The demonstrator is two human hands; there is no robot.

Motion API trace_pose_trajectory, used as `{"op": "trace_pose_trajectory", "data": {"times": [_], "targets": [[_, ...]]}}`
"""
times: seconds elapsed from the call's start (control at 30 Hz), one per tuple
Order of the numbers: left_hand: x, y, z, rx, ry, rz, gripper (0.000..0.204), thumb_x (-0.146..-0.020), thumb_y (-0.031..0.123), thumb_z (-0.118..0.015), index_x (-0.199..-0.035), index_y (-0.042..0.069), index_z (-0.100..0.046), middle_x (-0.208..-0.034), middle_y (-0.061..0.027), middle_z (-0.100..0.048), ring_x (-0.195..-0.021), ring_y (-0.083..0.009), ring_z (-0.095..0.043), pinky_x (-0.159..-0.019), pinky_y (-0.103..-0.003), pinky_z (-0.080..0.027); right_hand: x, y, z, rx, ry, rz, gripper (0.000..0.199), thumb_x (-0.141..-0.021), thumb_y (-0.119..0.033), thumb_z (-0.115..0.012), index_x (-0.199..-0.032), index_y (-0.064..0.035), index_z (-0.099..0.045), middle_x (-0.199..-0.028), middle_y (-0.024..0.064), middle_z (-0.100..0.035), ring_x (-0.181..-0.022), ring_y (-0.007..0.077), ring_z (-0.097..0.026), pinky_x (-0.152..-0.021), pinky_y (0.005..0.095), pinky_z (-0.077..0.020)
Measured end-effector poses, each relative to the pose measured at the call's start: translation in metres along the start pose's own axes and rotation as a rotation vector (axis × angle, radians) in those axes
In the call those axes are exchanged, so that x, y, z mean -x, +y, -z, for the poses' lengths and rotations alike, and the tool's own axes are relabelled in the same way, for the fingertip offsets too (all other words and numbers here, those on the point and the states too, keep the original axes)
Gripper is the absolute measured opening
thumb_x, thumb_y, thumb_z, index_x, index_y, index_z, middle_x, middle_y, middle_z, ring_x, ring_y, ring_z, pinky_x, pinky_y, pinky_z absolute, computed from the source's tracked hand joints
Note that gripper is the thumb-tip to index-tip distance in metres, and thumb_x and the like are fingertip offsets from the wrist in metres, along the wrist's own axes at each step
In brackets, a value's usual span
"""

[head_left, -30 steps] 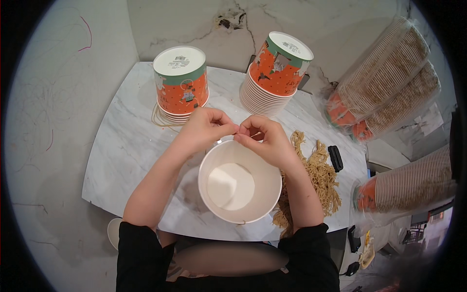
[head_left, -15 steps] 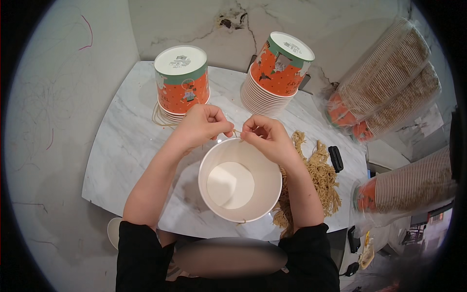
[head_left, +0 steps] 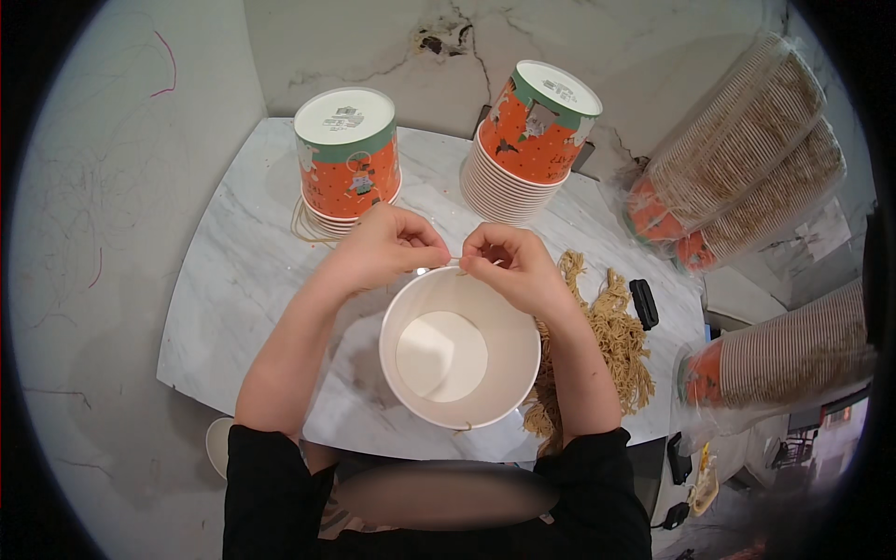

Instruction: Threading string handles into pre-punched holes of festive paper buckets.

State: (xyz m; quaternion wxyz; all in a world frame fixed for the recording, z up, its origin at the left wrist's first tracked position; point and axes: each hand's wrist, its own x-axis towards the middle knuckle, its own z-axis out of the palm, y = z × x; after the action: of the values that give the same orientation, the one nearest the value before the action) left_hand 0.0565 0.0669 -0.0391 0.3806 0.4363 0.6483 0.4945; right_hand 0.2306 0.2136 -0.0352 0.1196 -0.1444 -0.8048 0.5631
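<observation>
Both hands (head_left: 457,257) pinched at white paper bucket's (head_left: 459,347) far rim, orange-green stacks (head_left: 347,154) behind.

Open cup (head_left: 459,347) on table (head_left: 233,280) — two cup stacks (head_left: 347,154) behind, cords (head_left: 611,345) right.

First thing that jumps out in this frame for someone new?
The big white paper bucket in the middle of the marble table, open end up, with the left hand and right hand pinching something thin at its far rim. Behind them stand two upside-down stacks of orange buckets, and a heap of tan cords lies to the right of the bucket.
</observation>
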Motion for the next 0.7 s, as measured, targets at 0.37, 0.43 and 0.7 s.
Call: {"op": "trace_pose_trajectory", "data": {"times": [0.37,0.43,0.7], "targets": [[0.005,0.007,0.007,0.006,-0.107,0.04,0.014,-0.087,0.014,-0.074,-0.088,0.0,-0.074,-0.078,-0.0019,-0.071,-0.064,-0.0049,-0.058,-0.059,-0.02,-0.046,0.003,-0.004,0.009,0.074,-0.073,0.006,0.012,-0.085,-0.011,-0.068,-0.085,0.0,-0.066,-0.078,-0.0004,-0.063,-0.072,0.0068,-0.057,-0.066,0.0241,-0.0486],[0.006,0.008,0.007,0.035,-0.112,0.024,0.014,-0.088,0.014,-0.073,-0.089,0.0,-0.074,-0.079,-0.0024,-0.071,-0.065,-0.0051,-0.058,-0.059,-0.02,-0.046,0.003,-0.004,0.013,0.092,-0.089,-0.024,0.011,-0.085,-0.011,-0.069,-0.085,-0.0003,-0.067,-0.077,-0.0005,-0.063,-0.071,0.0068,-0.057,-0.065,0.0242,-0.0488],[0.007,0.014,0.004,0.112,-0.066,0.063,0.016,-0.09,0.012,-0.069,-0.086,-0.004,-0.068,-0.077,-0.0065,-0.07,-0.066,-0.0095,-0.065,-0.063,-0.023,-0.053,0.0,-0.006,0.001,-0.013,-0.047,-0.029,0.015,-0.091,-0.014,-0.074,-0.093,-0.0002,-0.068,-0.083,-0.0028,-0.065,-0.072,0.0022,-0.059,-0.064,0.02,-0.0483]]}}
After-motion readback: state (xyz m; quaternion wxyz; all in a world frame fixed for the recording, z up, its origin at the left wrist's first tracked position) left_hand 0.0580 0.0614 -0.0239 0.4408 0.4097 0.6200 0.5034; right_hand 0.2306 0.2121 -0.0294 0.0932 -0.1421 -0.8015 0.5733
